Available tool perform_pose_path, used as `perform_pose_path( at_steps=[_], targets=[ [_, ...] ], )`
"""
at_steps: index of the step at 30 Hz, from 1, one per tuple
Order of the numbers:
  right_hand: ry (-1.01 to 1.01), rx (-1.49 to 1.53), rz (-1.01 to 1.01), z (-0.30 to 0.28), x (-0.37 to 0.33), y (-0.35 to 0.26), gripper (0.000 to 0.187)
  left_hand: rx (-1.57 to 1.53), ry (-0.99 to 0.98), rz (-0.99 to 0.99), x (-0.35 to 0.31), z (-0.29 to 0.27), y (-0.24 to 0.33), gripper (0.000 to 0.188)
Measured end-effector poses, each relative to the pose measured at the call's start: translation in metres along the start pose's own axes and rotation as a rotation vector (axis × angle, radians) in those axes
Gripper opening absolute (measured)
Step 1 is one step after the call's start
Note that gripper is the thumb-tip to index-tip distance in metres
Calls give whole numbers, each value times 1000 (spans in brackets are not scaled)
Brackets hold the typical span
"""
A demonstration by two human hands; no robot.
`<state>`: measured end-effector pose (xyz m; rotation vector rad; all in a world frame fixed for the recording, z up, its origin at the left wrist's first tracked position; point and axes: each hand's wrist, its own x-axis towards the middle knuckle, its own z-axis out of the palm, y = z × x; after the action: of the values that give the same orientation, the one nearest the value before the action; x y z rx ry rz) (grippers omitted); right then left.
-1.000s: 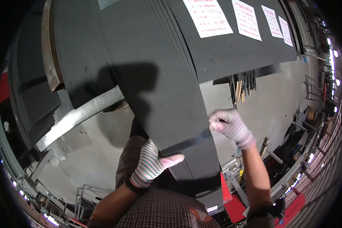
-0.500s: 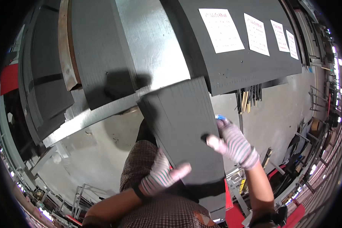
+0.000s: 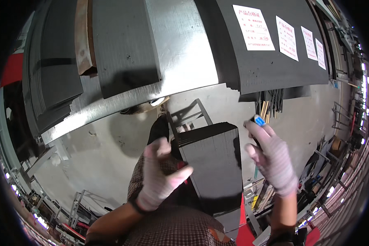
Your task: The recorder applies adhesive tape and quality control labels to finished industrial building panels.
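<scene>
A thick stack of dark grey sheets point(image 3: 213, 164) lies lengthwise before me, its far end face showing below the metal table's edge. To its left, my left hand point(image 3: 158, 178) in a striped glove is raised, fingers and thumb apart, holding nothing. Over on the right, my right hand point(image 3: 274, 162), gloved alike, hovers beside the stack with thumb and fingers spread. A blue wrap point(image 3: 259, 120) shows at one of its fingertips. Motion smears both hands slightly, and neither appears to touch the sheets.
A shiny metal table point(image 3: 184, 45) crosses the far side, bearing dark sheet stacks point(image 3: 127, 49) and a rusty bar point(image 3: 85, 41). White printed papers point(image 3: 254, 28) lie on the right stack point(image 3: 270, 74). Thin rods point(image 3: 265, 108) hang below it. A grey metal frame point(image 3: 201, 110) stands behind the near stack.
The near stack's far end, at the table edge before, now shows lower and nearer me, with floor between. Both hands have come away from the sheets; the left rose, the right moved outward.
</scene>
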<state>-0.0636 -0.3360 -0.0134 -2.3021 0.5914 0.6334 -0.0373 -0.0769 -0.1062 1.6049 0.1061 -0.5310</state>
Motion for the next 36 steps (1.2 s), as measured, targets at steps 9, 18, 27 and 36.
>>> perform_pose_path(
  at_steps=[9,18,27,36],
  targets=[
    [-110,8,-533,-21,-20,0,27,-36,-525,-470,-20,-87,42,10],
    [506,160,-151,69,-11,73,46,-141,-404,-67,49,-20,-203,73],
    [288,-442,27,158,-39,-36,93,-1099,-917,-587,93,96,-150,26],
    [481,-246,-115,141,-39,-34,77,200,-654,-117,-9,-70,32,21]
  ],
)
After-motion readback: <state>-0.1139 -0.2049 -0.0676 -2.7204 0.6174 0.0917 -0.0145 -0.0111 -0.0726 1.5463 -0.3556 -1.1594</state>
